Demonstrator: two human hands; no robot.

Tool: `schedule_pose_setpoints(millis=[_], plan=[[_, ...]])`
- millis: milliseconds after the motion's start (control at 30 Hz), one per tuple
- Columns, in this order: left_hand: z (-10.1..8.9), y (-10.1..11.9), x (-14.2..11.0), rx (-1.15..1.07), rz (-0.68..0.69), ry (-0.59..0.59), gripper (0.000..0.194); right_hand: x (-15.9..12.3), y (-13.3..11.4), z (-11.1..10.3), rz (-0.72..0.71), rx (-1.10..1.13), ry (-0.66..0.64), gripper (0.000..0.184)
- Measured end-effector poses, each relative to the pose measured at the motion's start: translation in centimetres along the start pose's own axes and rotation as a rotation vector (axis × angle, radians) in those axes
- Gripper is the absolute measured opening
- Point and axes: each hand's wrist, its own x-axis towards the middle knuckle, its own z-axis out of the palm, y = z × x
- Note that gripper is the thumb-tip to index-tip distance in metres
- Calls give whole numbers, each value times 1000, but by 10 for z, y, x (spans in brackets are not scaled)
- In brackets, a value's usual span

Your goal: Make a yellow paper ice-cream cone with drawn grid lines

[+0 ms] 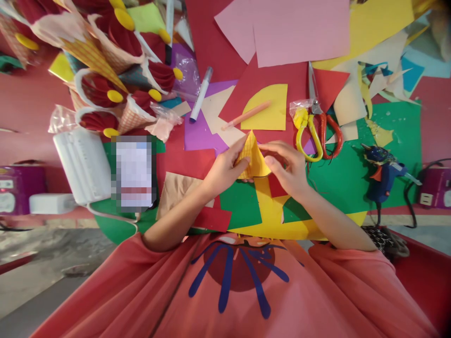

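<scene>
A yellow paper cone with a checked pattern on its left side points its tip away from me. My left hand is closed around its left side, the thumb lying across the pattern. At the plain right side, my right hand has its thumb and fingertips closed on the paper's edge. Just beyond the cone lies a yellow quarter-round paper piece, with an orange pen-like stick across it. Yellow-and-red-handled scissors rest to the right of that piece.
Paper cones with red filling crowd the upper left. A marker lies beside them. A phone and a white cabled box stand left. A blue glue gun sits right, near paper scraps. Pink sheets lie at the back.
</scene>
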Motion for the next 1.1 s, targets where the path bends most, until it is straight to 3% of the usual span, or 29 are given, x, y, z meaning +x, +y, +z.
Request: schedule_pose_setpoints(millis=[100,200,333,567,767,933,1100], plan=[[1,4,-4,15,-109,-87,58,7,0,-4,262,174,12,28],[1,6,-6,79,-82,-117,59,11,4,-6,352,238,-4,31],[0,6,-7,120,-26,-138,58,10,7,-6,310,158,-48,28],[3,6,-9,97,-140,-172,57,4,5,-2,8,-186,26,24],[1,10,-4,-134,-152,-122,56,6,-1,-6,189,127,-74,23],[0,10,-2,-167,-129,-85,61,9,-2,-2,320,369,-68,28],[2,6,-4,-145,-106,-62,61,4,-1,7,357,396,-39,35]])
